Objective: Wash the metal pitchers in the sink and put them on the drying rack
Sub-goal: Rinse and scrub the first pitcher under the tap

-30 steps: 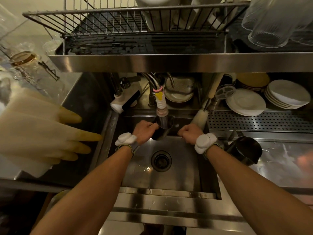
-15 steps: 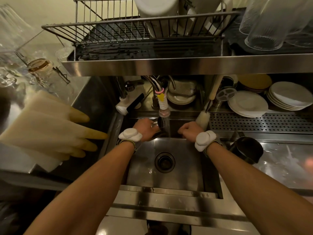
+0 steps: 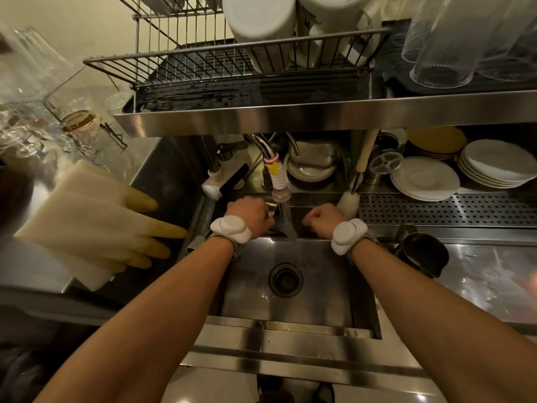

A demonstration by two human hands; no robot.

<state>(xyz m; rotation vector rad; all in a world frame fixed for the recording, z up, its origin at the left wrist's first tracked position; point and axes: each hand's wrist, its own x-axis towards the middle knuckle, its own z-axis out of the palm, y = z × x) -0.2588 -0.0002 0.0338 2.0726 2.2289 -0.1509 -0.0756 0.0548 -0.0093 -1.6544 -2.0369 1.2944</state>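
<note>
You have two metal pitchers: one (image 3: 271, 209) gripped in your left hand (image 3: 250, 215) under the faucet nozzle (image 3: 280, 186), only a bright sliver showing, and a dark one (image 3: 421, 255) on the counter right of the faucet. Your right hand (image 3: 322, 219) is fisted; on what, you cannot tell. Since a second ago, the held pitcher has slipped mostly behind your fingers.

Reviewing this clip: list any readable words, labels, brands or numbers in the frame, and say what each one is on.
No text can be read.
White container on the drying rack: a small dark printed mark, too blurred to read.
Yellow tag on the faucet: no lettering visible.
Wrist bands, plates, glasses: no visible markings.
</note>
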